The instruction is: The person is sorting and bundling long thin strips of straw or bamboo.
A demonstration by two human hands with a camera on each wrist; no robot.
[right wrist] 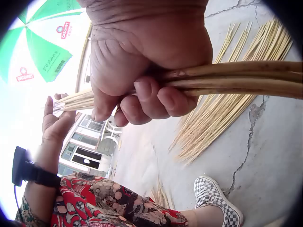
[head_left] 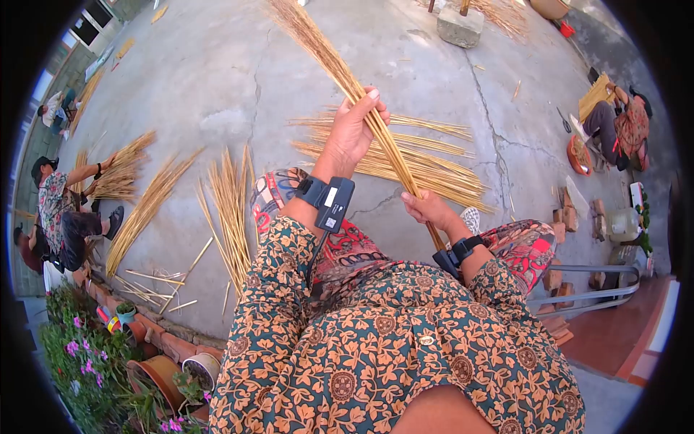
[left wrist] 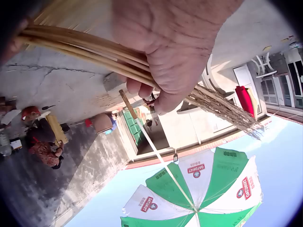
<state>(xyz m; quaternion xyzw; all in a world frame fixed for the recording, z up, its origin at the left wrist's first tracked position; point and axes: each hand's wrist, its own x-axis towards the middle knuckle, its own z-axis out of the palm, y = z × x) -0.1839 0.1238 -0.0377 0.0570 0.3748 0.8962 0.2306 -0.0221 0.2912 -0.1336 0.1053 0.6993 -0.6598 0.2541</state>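
Note:
A slim bundle of dry broomcorn stalks (head_left: 329, 59) slants across the head view, its brushy tops up and away. My left hand (head_left: 356, 130) grips it around the middle, thumb along the stalks. Lower down, my right hand (head_left: 431, 210) holds the thicker stalk ends, which run down toward my lap. In the right wrist view the fingers (right wrist: 142, 97) curl round the stalks (right wrist: 236, 80). The left wrist view shows the left thumb (left wrist: 168, 101) over the bundle. Beyond my knees, more stalks (head_left: 426, 170) lie spread on the concrete.
Further stalk piles (head_left: 231, 210) lie to my left, beside scattered short pieces (head_left: 163, 286). People sit working at the left (head_left: 61, 202) and right (head_left: 625, 130). Flowerpots (head_left: 155, 383) line the left edge. Bricks (head_left: 567, 210) and a metal rail (head_left: 593, 269) stand at right.

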